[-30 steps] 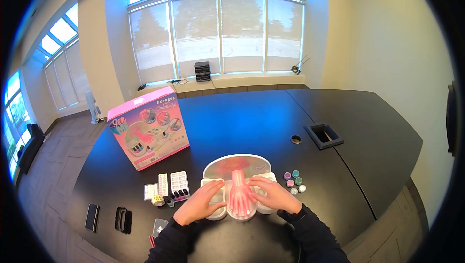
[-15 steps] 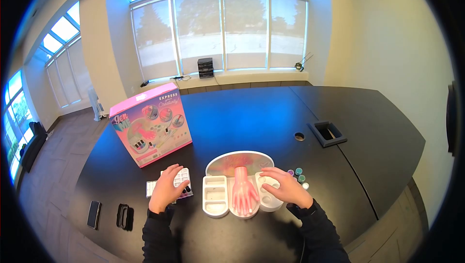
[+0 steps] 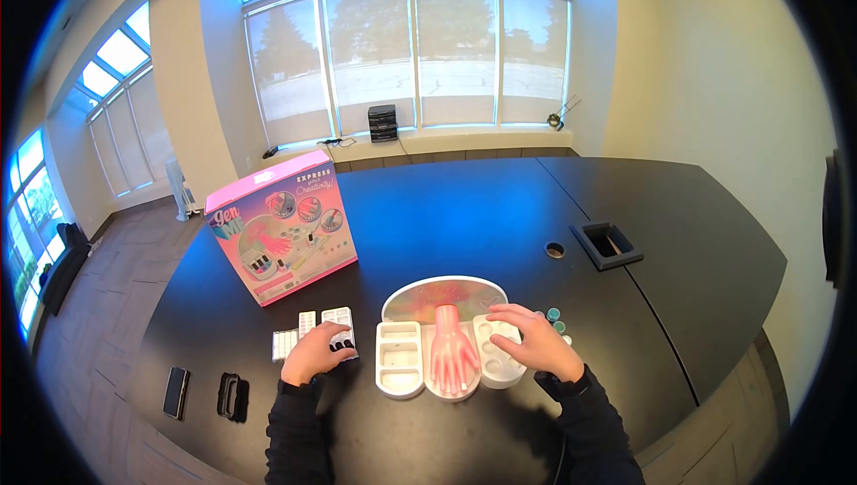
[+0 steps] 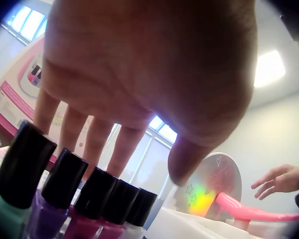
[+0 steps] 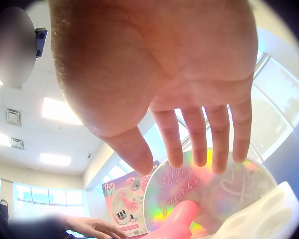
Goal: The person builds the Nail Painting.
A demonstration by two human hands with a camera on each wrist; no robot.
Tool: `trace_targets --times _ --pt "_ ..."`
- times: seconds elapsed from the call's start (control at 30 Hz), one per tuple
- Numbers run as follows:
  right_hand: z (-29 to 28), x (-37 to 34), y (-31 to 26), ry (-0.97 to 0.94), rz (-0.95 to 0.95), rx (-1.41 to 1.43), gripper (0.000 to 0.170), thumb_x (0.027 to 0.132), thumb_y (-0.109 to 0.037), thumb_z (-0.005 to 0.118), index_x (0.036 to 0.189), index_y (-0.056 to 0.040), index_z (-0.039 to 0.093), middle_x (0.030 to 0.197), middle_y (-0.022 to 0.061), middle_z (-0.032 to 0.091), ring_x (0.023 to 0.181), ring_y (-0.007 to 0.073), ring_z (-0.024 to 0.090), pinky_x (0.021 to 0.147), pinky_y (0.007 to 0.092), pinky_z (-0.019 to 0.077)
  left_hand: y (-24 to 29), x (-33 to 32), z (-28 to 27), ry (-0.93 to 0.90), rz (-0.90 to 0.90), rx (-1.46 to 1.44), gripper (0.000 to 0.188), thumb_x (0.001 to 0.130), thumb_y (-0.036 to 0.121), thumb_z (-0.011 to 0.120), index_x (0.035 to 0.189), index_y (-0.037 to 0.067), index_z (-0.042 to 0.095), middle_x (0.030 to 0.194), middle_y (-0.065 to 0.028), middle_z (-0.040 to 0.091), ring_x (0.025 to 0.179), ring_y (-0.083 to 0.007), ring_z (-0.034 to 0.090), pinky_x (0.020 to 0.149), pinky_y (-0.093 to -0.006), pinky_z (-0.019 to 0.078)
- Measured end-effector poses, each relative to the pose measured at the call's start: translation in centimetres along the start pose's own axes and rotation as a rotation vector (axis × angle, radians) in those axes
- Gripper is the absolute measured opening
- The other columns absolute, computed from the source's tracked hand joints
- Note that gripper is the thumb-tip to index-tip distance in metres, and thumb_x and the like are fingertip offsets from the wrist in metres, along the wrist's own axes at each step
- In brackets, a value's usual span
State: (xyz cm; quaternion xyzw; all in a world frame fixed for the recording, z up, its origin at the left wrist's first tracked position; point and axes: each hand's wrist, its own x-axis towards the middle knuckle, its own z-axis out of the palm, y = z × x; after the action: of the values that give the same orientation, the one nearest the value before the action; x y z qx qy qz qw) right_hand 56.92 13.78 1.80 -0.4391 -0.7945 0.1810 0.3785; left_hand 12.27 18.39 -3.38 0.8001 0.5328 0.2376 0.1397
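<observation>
My left hand (image 3: 314,355) is low over several small nail polish bottles (image 4: 97,194) with black caps, its fingers extended behind them in the left wrist view. Beside it lie white nail-piece trays (image 3: 338,316). A pink model hand (image 3: 453,355) rests palm down in the middle of a white nail station, in front of its shiny rounded backboard (image 5: 229,199). To the left is a tray with three compartments (image 3: 399,393). Over the right tray with round wells (image 3: 492,369) hovers my right hand (image 3: 538,342), fingers spread and holding nothing.
Small lidded jars (image 3: 554,314) stand just beyond my right hand, partly covered by it. A pink box (image 3: 281,230) stands upright at the back left. A phone (image 3: 176,393) and a black frame-like object (image 3: 229,396) lie at the left. A square black table insert (image 3: 607,246) is at the right.
My left hand has left the compartment tray and moved left to the polish bottles, lowering over them. My right hand has shifted slightly right from beside the model hand to above the round-well tray.
</observation>
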Motion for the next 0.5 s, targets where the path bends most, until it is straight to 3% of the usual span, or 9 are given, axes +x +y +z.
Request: trace_targets --times 0.3,0.5 --pt "-0.1 -0.1 0.3 -0.002 -0.005 -0.022 0.036 0.097 -0.021 0.078 0.129 -0.0061 0.074 0.144 0.0142 0.070 0.128 0.0361 0.069 0.107 0.0427 0.0553 -0.3 0.7 0.6 -0.126 -0.062 -0.019 0.026 0.087 0.018 0.083 0.110 0.006 0.081 0.102 -0.0187 0.079 0.098 -0.0376 0.076 0.090 -0.0433 0.0603" --pt "-0.1 -0.1 0.5 0.000 -0.021 -0.013 0.035 0.097 -0.020 0.078 0.128 -0.0040 0.074 0.143 0.0156 0.070 0.128 0.0364 0.069 0.107 0.0427 0.0553 -0.9 0.4 0.1 -0.189 -0.133 -0.060 0.025 0.087 0.016 0.084 0.110 0.005 0.081 0.101 -0.0180 0.081 0.095 -0.0346 0.078 0.088 -0.0418 0.0611"
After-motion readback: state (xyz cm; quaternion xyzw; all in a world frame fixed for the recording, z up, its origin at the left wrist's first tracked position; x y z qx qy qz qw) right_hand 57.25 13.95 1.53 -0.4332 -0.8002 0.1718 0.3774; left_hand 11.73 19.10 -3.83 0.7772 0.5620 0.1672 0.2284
